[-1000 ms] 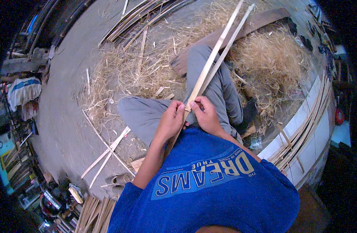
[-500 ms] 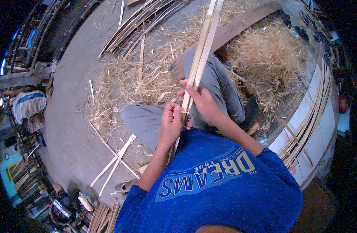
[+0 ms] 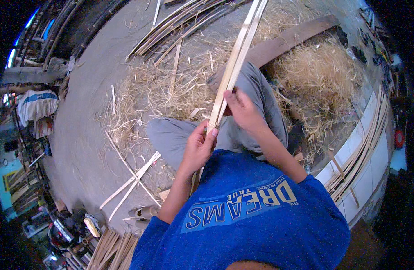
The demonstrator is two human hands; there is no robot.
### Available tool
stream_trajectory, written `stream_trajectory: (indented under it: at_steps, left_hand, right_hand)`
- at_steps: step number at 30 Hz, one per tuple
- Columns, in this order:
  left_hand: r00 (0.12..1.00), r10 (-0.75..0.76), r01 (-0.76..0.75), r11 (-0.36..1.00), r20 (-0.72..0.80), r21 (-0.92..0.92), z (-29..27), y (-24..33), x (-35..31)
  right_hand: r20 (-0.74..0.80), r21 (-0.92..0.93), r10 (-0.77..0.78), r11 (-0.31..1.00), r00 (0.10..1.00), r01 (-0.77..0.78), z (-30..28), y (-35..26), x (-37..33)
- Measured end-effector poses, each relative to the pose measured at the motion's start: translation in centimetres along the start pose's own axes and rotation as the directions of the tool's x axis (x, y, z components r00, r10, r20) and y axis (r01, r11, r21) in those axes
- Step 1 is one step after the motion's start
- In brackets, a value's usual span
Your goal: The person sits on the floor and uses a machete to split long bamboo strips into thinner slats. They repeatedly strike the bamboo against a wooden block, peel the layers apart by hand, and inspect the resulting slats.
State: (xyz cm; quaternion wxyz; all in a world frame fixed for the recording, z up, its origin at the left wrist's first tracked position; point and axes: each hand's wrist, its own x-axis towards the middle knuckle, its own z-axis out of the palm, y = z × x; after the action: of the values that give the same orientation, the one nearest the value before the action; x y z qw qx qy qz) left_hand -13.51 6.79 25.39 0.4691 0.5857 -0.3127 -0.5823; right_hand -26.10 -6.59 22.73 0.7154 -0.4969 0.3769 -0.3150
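Two long, pale bamboo strips (image 3: pixel 234 63) lie side by side and rise from my lap toward the top of the view, a narrow gap between them. My left hand (image 3: pixel 200 146) is closed round their lower end, thumb on top. Just below that grip, the lower ends run down along my blue shirt and are partly hidden. On the right side of the strips, my right hand (image 3: pixel 245 110) has its fingers curled in, the thumb and fingertips at the edge of the right strip. This hand is slightly blurred.
Shavings (image 3: pixel 315 74) are heaped beyond my right knee. A brown plank (image 3: pixel 292 40) lies across the floor ahead. Bundled bamboo strips (image 3: pixel 180 27) rest at the far side, more strips (image 3: pixel 360 148) on white tiles at right. Crossed strips (image 3: pixel 135 177) lie at left, tools (image 3: pixel 63 234) lower left.
My right hand has shifted off the top of the strips to their right edge. My left hand has turned, its thumb now on top of the strips. The whole view has shifted slightly.
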Motion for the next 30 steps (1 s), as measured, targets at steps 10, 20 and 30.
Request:
stream_trajectory:
  at_steps: [10,20,30]
  left_hand:
    - [0.987,0.131,-0.109,0.972,-0.094,0.210,0.5,0.0,0.2]
    - [0.830,0.542,-0.306,0.640,-0.132,0.705,2.3,-0.9,0.6]
    - [0.999,-0.048,0.048,0.998,0.012,0.045,-0.9,-3.0,1.9]
  right_hand:
    - [0.054,-0.891,-0.720,0.278,0.692,0.360,-1.0,-4.5,1.0]
    - [-0.205,-0.746,-0.366,0.659,0.908,0.097,-1.5,-5.9,4.7]
    - [0.078,0.057,-0.050,0.997,0.996,0.046,-2.3,-4.2,4.7]
